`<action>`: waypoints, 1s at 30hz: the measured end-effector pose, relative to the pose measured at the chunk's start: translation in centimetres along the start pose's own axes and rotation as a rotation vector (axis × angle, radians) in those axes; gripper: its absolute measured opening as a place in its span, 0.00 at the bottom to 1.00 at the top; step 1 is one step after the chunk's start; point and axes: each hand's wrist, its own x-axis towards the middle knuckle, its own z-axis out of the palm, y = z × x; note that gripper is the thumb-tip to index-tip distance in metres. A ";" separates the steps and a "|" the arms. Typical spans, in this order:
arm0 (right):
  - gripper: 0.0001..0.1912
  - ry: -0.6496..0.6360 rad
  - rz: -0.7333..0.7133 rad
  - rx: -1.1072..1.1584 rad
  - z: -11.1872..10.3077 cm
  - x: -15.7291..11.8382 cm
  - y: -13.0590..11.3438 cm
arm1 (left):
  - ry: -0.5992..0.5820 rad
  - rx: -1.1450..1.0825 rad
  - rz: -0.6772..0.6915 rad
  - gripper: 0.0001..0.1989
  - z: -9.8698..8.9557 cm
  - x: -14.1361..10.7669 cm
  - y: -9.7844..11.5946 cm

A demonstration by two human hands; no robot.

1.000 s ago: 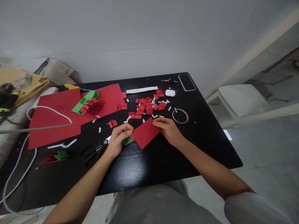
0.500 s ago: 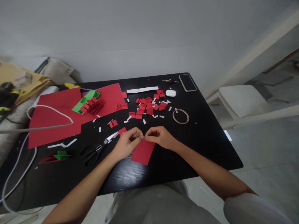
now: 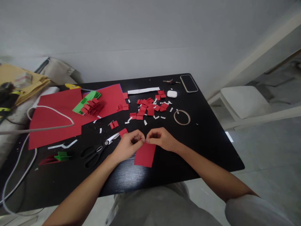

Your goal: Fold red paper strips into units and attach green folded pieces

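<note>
Between both hands a sheet of red paper (image 3: 145, 155) hangs over the black table, pinched at its top edge. My left hand (image 3: 129, 143) grips the upper left part, thumb against fingertips. The upper right part is in the pinch of my right hand (image 3: 162, 138). The two thumbs nearly meet at the paper's top, and the fingers hide that edge. Just left of my left hand lie black-handled scissors (image 3: 100, 150), partly spread. A small red paper piece (image 3: 123, 132) is close beyond the same hand.
Folded red pieces (image 3: 147, 107) and white paper strips lie scattered beyond my hands. Large red sheets (image 3: 56, 116) carry green folded paper (image 3: 86, 101) at the left. A tape ring (image 3: 182, 117), a white case (image 3: 172, 94) and a phone (image 3: 189, 83) are at the right. A white cable (image 3: 50, 129) crosses the left side.
The red sheet's lower end has swung slightly to the right, so it hangs straighter. Both hands keep their pinch and have barely moved.
</note>
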 end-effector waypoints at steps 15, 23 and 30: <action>0.04 -0.038 0.010 -0.008 -0.7 0.1 -0.3 | -0.038 -0.025 -0.036 0.08 -1.4 0.2 0.4; 0.04 -0.053 0.026 -0.001 -0.5 0.0 -0.1 | -0.060 -0.053 -0.028 0.07 -0.8 0.0 0.4; 0.04 -0.088 0.034 -0.024 -0.3 0.1 0.2 | -0.099 -0.026 -0.008 0.04 -0.4 -0.1 0.2</action>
